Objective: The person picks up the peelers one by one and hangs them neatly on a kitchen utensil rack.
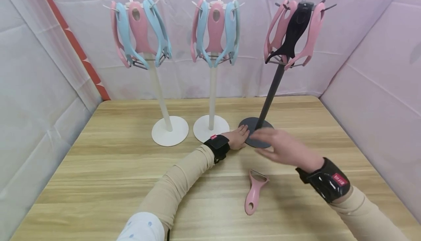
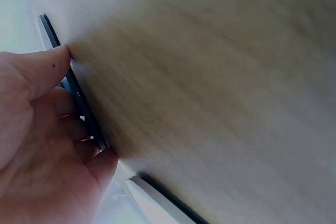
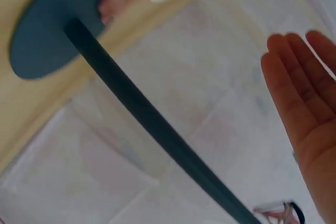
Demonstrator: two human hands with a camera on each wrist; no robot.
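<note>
My left hand (image 1: 237, 137) reaches across the table and rests its fingers on the near left part of the black stand's round base (image 1: 260, 143). In the left wrist view, the thumb (image 2: 50, 67) lies along that base's thin edge. My right hand (image 1: 283, 146), slightly blurred, hovers right of the black pole (image 1: 272, 94) with fingers straight and nothing in them. The right wrist view shows its palm (image 3: 315, 135) apart from the pole. Pink peelers (image 1: 313, 36) and a black peeler (image 1: 294, 33) hang on the black stand's hooks. A pink peeler (image 1: 253, 195) lies on the table below my hands.
Two white stands (image 1: 160, 95) (image 1: 213, 95) stand to the left, hung with several pink and light blue peelers (image 1: 123, 29). Their round white bases sit on the wooden table (image 1: 108, 182). Pale cloth walls (image 1: 385, 73) enclose the back and sides.
</note>
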